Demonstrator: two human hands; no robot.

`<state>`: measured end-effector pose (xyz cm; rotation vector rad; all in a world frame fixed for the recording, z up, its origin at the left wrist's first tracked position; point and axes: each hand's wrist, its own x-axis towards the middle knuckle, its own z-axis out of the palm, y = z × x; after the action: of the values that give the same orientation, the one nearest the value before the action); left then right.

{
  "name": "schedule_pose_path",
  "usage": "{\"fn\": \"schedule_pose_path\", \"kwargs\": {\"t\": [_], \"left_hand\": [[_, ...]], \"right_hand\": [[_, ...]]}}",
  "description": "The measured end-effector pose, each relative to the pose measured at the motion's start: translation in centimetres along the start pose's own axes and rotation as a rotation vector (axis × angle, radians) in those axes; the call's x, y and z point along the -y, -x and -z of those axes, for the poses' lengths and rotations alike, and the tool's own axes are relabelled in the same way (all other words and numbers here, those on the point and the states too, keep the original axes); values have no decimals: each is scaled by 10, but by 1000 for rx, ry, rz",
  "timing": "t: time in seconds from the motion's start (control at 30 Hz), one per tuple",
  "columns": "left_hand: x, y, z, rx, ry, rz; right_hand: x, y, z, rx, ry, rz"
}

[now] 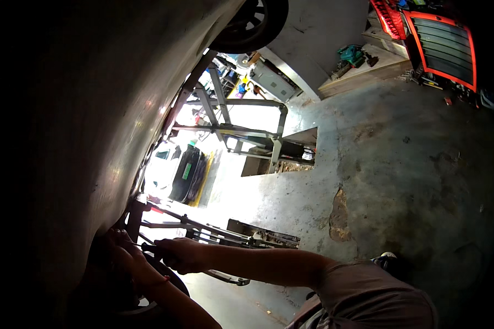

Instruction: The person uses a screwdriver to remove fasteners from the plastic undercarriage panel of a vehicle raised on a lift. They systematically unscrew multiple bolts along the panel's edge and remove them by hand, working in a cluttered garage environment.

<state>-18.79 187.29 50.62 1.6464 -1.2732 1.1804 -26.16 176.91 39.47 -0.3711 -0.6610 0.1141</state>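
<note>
My right hand [182, 255] is closed round the black handle of a screwdriver [150, 248]. Its thin shaft points left, toward my left hand [124, 250]. My left hand is raised to the lower edge of a car's body panel [112, 170], just above a wheel [175, 279]. Its fingers are bent together near the screwdriver's tip; deep shade hides what they hold. A red band circles my left wrist. Both forearms reach up from below, the right one crossing from the right.
The car stands on a metal scissor lift [252, 131] over floor recesses. Another wheel [252, 24] hangs at the top. A red-framed rack [444, 49] stands far right, near a wooden step [368, 68] with a teal power tool [351, 55]. The concrete floor [400, 164] is stained and chipped.
</note>
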Motion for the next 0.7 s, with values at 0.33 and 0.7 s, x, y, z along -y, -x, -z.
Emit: {"fn": "schedule_pose_path", "kwargs": {"t": [0.33, 0.7], "left_hand": [[-7, -1, 8, 55, 86, 4], [2, -7, 29, 175, -157, -72]], "right_hand": [[14, -19, -29, -354, 1773, 567], [14, -32, -23, -335, 1393, 560]]}}
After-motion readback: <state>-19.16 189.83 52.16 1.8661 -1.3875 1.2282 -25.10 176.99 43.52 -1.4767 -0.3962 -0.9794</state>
